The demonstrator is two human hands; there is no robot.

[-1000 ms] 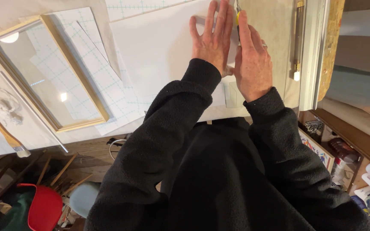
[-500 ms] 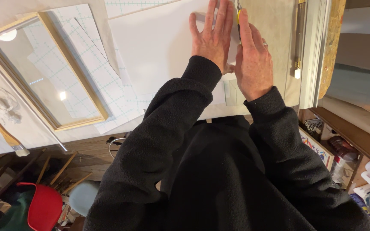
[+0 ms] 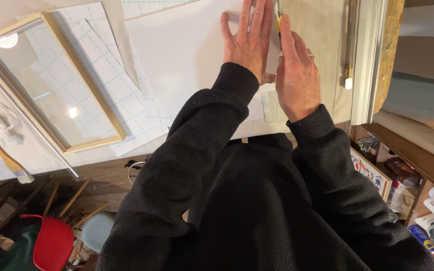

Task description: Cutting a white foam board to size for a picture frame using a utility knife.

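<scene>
Fingers of the left hand [image 3: 249, 42] lie flat and slightly spread on a white sheet [image 3: 187, 55], pressing it down on the table [image 3: 322, 30]; they grip nothing. Just right of them, touching along the side, the right hand [image 3: 297, 75] has its fingers together and curled around a yellow-handled tool [image 3: 279, 21]. Only a small yellow part and a thin metal piece show between the two hands, so I cannot tell what kind of tool it is. Its tip is cut off by the top edge of the picture, as are the left fingertips.

Under the left palm, the white sheet extends to the left and toward the body; its near edge is hidden by the black sleeves [image 3: 197, 150]. One smaller pale piece lies below the right wrist, half covered.

Further left of the fingers lie two sheets of grid paper [image 3: 106, 65], overlapping, and one wooden frame [image 3: 46, 85] with glass that reflects a lamp. Left of that again are one thin rod [image 3: 36, 128] and one brush [image 3: 6, 158] at the table edge. Right of the right hand, one long metal bar [image 3: 349, 45] lies on the table.
</scene>
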